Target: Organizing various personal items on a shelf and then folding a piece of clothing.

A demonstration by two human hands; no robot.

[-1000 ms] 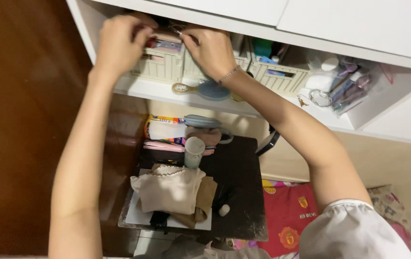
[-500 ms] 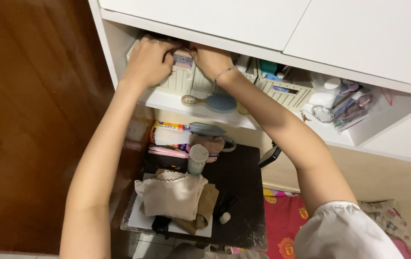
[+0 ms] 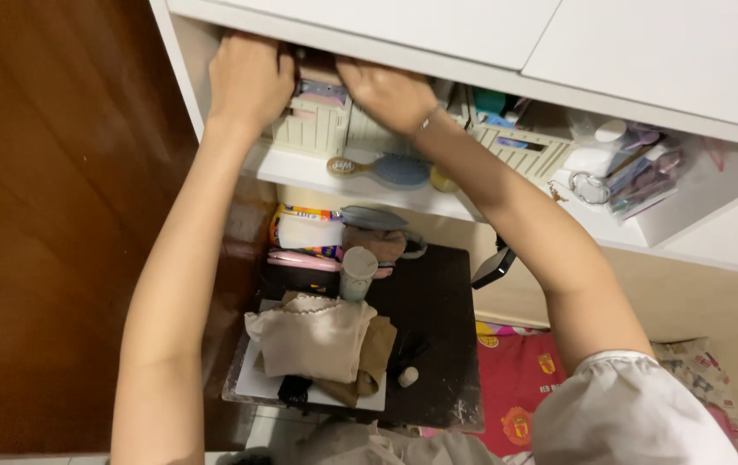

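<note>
Both hands reach into the cream bin (image 3: 313, 129) at the left end of the white shelf (image 3: 300, 168). The left hand (image 3: 248, 77) curls over its rim; the right hand (image 3: 390, 90) digs among the contents, fingers hidden, so I cannot tell its grip. Best to steady the bin and lift items straight up, clear of the hairbrush (image 3: 382, 168) in front.

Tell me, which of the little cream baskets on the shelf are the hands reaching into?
The leftmost cream basket. Both the left hand and right hand are at its top, while the other slatted basket sits untouched further right.
</note>
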